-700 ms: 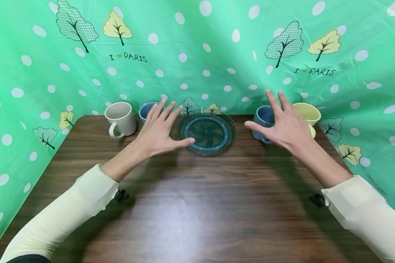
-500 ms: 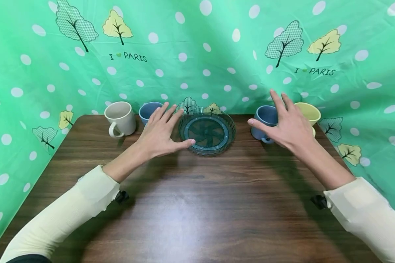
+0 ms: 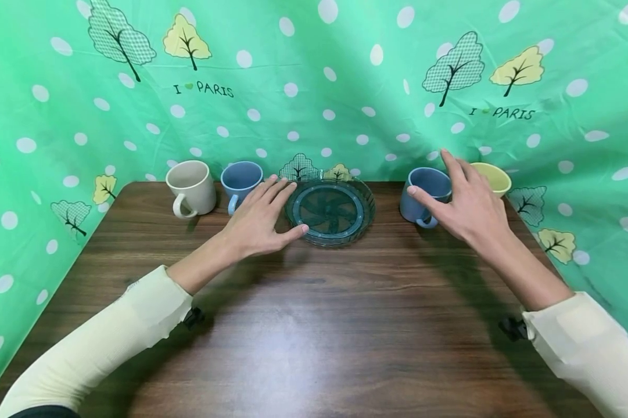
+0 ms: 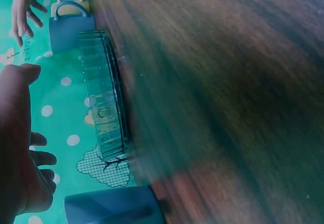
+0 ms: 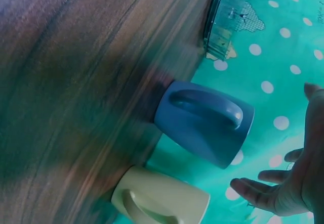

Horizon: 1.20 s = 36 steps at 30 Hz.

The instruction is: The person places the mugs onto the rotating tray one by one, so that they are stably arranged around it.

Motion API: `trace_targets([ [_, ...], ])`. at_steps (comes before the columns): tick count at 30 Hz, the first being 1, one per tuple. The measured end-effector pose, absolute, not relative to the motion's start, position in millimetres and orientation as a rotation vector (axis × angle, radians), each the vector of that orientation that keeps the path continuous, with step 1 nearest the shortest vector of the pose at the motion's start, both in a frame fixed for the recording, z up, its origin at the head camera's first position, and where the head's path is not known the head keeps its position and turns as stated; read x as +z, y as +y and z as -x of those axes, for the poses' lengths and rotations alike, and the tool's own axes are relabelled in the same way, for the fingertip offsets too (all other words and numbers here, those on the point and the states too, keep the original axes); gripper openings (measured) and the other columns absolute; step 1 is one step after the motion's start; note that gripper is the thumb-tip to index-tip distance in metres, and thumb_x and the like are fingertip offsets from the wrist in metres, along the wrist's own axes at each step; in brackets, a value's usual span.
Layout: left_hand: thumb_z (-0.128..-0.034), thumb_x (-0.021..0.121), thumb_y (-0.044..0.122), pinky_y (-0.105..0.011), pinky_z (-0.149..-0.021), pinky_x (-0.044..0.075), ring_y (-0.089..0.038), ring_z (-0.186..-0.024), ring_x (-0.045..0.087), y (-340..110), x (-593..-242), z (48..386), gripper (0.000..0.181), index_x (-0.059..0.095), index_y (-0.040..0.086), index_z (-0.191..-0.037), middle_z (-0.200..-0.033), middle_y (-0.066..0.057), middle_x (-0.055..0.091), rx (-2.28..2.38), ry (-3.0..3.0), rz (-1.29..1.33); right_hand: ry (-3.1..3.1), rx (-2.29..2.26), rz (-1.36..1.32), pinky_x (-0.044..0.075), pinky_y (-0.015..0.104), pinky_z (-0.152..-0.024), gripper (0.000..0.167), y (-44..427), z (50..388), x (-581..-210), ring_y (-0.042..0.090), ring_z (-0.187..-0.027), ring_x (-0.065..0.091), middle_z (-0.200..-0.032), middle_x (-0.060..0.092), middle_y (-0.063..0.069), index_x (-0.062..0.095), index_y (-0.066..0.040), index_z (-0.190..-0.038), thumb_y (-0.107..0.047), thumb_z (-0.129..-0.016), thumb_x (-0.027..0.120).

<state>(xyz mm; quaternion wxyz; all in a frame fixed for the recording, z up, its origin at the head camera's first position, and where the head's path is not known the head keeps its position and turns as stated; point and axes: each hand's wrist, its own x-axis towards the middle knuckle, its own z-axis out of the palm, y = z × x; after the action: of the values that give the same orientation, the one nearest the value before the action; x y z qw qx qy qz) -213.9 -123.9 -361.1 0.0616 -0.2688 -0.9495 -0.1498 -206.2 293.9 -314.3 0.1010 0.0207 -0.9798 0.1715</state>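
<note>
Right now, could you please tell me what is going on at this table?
Someone reaches over a wood-grain table, gripping nothing. The left hand is near the left blue mug and round transparent dish; the right hand is near the right blue mug and yellow mug. An off-white mug stands at the row's left end.

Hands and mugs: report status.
Left hand empty, near transparent round dish. Right hand empty, near rightmost blue mug. All four mugs upright; yellow mug partly behind right hand, head view.
</note>
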Motion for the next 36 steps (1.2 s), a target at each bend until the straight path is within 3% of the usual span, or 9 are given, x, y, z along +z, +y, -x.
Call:
trace_targets([
  [6,-0.1050,0.064,0.067,-0.059,-0.144,0.024,-0.039,-0.176,0.026,-122,-367,212,0.097,0.035,0.008,-0.177,-0.184,-0.019,0.034,-0.481,-2.893,0.847,-2.884,0.539,-0.073,0.041,0.091,-0.105,0.098,297,203,-318,0.061,-0.155,0.041,-0.174,0.039,0.036,0.021,-0.024,-0.182,-0.080,-0.108,0.049],
  [11,-0.1072,0.062,0.065,-0.057,-0.144,0.026,-0.040,-0.175,0.027,-123,-374,211,0.094,0.037,0.006,-0.176,-0.183,-0.021,0.035,-0.470,-2.906,0.887,-2.873,0.559,-0.085,0.040,0.089,-0.110,0.091,301,201,-324,0.062,-0.154,0.042,-0.170,0.043,0.040,0.029,-0.015,-0.180,-0.073,-0.112,0.048],
  [18,-0.1125,0.056,0.060,-0.058,-0.143,0.029,-0.041,-0.174,0.029,-125,-382,208,0.087,0.036,0.004,-0.175,-0.183,-0.022,0.036,-0.523,-2.910,0.912,-2.867,0.608,-0.086,0.036,0.085,-0.119,0.082,302,199,-331,0.059,-0.159,0.039,-0.173,0.042,0.036,0.041,-0.008,-0.174,-0.065,-0.115,0.047],
  [30,-0.1151,0.053,0.053,-0.057,-0.144,0.027,-0.042,-0.174,0.029,-128,-388,206,0.082,0.035,-0.001,-0.174,-0.183,-0.024,0.034,-0.510,-2.921,0.933,-2.736,0.683,-0.117,0.042,0.078,-0.115,0.064,310,196,-340,0.058,-0.141,0.056,-0.155,0.059,0.036,0.059,0.000,-0.159,-0.046,-0.115,0.058],
  [36,-0.1173,0.052,0.049,-0.057,-0.144,0.027,-0.042,-0.175,0.027,-129,-390,206,0.079,0.034,-0.002,-0.174,-0.183,-0.024,0.034,-0.512,-2.935,0.976,-2.717,0.718,-0.106,0.040,0.076,-0.118,0.064,315,195,-343,0.061,-0.140,0.055,-0.152,0.060,0.039,0.057,0.006,-0.158,-0.041,-0.113,0.062],
])
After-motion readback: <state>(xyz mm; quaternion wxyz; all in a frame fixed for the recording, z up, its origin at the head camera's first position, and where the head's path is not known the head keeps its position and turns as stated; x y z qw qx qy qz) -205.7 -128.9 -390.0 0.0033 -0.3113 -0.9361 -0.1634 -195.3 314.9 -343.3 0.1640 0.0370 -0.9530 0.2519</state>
